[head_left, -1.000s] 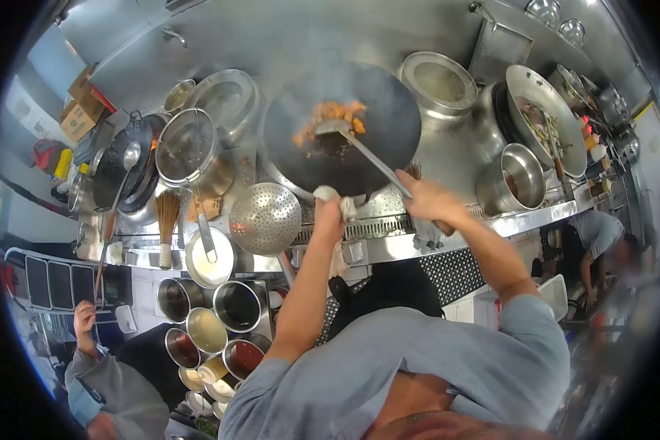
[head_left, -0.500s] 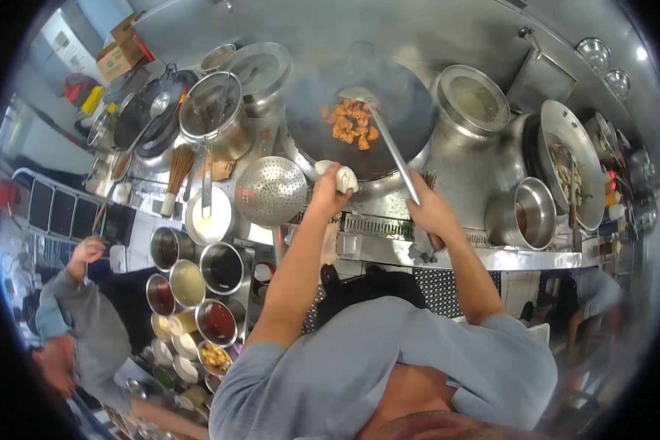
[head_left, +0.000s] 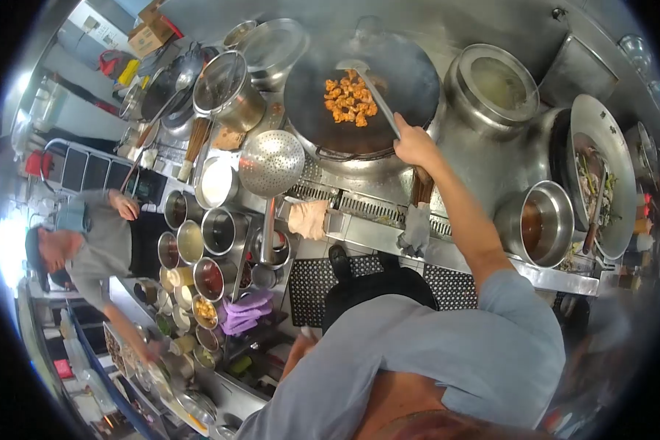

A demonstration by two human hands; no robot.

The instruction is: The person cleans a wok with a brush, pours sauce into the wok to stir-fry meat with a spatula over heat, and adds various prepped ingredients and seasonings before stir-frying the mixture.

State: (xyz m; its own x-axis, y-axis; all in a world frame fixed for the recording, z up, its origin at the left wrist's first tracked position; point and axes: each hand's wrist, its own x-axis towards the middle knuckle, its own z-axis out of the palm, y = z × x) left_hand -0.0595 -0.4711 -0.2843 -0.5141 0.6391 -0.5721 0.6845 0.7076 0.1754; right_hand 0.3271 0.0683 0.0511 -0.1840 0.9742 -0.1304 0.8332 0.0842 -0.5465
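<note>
At the wok (head_left: 411, 84) in the head view, the person's right hand (head_left: 416, 147) is wrapped round the grip of a long-handled metal utensil (head_left: 378, 102), whose head sits by the far edge of the orange-brown food pieces (head_left: 350, 101) gathered on the wok's floor. The left hand (head_left: 298, 350) is low beside the body, well apart from the wok; whether it is open or closed I cannot tell.

With neither hand on the wok's rim, a hard push through the utensil might rock or turn it. Pieces left lying on the hot metal could stick or scorch, and a fast sweep could throw some over the rim. The handle of the perforated skimmer (head_left: 272, 163) juts past the edge of the worktop (head_left: 466, 165), so a passing arm might knock it loose.

The shirt (head_left: 433, 345) covers much of the left hand, and a pale patch there is too small to identify. The heat source under the wok is out of sight, and the utensil's head shows too little to say ladle or spatula. At left, a co-worker's lower arm (head_left: 128, 330) is blurred; the far right smears into the dark lens border.
</note>
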